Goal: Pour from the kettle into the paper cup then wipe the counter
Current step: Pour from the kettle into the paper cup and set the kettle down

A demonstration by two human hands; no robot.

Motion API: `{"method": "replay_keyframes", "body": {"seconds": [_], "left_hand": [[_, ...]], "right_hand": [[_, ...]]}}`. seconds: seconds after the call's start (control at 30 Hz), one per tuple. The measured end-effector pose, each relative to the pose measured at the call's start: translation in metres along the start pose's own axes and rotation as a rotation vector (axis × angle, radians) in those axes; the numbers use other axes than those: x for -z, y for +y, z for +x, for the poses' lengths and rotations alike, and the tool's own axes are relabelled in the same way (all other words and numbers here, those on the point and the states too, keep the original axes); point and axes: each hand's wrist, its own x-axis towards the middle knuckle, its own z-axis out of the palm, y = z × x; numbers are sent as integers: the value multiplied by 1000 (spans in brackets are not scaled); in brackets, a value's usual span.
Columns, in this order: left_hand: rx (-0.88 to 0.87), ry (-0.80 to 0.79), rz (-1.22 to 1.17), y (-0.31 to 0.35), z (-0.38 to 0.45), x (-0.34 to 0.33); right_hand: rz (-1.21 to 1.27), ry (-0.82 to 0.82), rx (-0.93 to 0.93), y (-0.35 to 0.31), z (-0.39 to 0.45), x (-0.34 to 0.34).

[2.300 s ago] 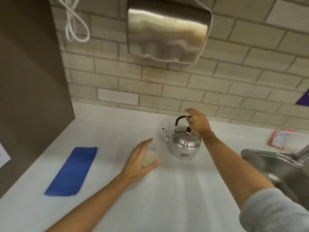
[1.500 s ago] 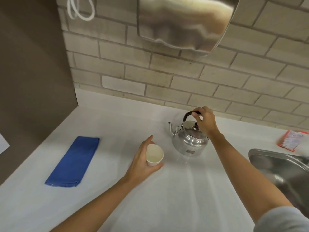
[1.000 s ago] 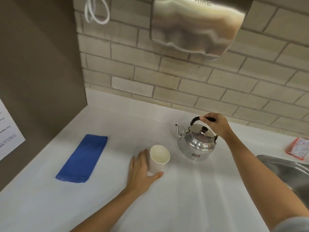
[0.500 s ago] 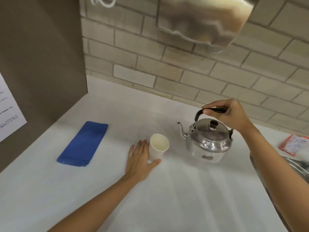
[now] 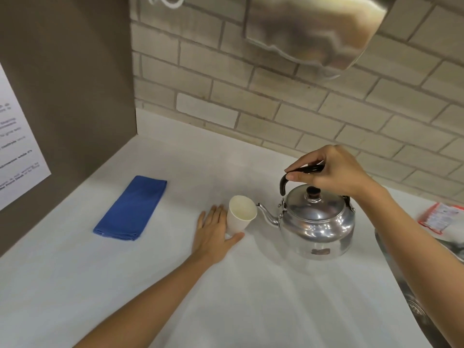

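the kettle (image 5: 316, 222) is held by its black handle (image 5: 298, 172) in the right hand (image 5: 334, 172), whose fingers are curled shut around the top of the bail. whether the kettle base is lifted off the counter (image 5: 251, 310) or touching it cannot be told; a faint reflection is seen beneath it. its lid is on, and the spout (image 5: 267, 214) is pointed left, with the tip just beside the rim of the cup (image 5: 239, 217).

the cup is stood upright near the middle of the counter — its mouth is open and the inside looks pale, with no liquid that can be made out. the left hand (image 5: 214, 234) is laid flat on the counter with the fingers spread wide; the cup is touched at its base by the thumb and the side of the palm, not wrapped.

a folded blue cloth (image 5: 131, 209) is laid well apart toward the left edge of the counter, near the brown side panel (image 5: 67, 84). a steel sink (image 5: 414, 285) is set at the right edge, and a red-and-white packet (image 5: 439, 219) is seen by the back wall — partly cut off by the picture's border.
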Motion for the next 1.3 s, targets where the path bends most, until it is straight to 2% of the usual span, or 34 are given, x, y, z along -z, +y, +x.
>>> {"method": "replay_keyframes", "body": {"seconds": [0.33, 1.3], "left_hand": [[6, -5, 20, 1, 0, -1], [-13, 12, 40, -1, -2, -2]], "right_hand": [[-149, -63, 12, -16, 8, -6], [-211, -128, 34, -35, 21, -8]]}}
